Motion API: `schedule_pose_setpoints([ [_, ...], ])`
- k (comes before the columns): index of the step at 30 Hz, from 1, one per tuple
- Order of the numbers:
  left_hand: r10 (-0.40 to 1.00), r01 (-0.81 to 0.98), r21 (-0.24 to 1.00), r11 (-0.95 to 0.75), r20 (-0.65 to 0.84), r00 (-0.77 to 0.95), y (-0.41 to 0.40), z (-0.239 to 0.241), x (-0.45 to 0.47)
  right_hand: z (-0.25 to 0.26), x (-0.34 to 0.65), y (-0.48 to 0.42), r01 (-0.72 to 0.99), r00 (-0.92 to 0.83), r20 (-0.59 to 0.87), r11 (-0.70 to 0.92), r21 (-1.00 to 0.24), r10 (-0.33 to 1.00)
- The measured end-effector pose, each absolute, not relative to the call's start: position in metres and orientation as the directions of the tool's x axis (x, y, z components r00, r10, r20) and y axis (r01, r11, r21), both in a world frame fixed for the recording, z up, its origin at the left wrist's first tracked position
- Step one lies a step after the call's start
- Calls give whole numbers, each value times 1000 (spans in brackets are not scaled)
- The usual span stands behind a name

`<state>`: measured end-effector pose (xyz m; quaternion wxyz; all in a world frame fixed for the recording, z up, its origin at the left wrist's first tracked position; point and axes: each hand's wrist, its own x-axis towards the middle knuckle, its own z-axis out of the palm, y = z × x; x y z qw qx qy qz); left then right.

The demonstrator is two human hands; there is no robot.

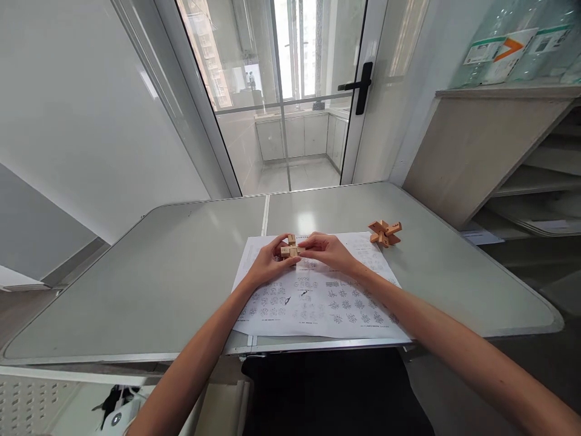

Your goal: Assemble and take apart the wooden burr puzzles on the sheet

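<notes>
Between my two hands, over the upper part of a printed sheet (313,318), is a small light-wood interlocking block puzzle (290,251). My left hand (269,261) grips it from the left, thumb in front and fingers behind. From the right, my right hand (327,251) pinches its right end between thumb and fingers. Part of the puzzle is hidden by the fingers. Beyond the sheet's upper right corner stands a darker reddish-brown wooden interlocking puzzle (385,233), touched by neither hand.
The sheet, with rows of small diagrams, lies on a grey-green table (181,284). A glass door with a black handle (362,88) is behind the table. A wooden shelf (485,139) bearing plastic bottles (521,51) stands right. A black chair (336,393) is at the near edge.
</notes>
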<state>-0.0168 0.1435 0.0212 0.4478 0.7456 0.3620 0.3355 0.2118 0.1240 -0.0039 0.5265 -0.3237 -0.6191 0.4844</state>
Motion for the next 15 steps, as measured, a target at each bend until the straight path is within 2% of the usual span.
schedule_pose_setpoints([
  [15,844,197,932,-306,170,509,145,19,-17,-3,211,123,-49,-221,382,381,-923,897],
])
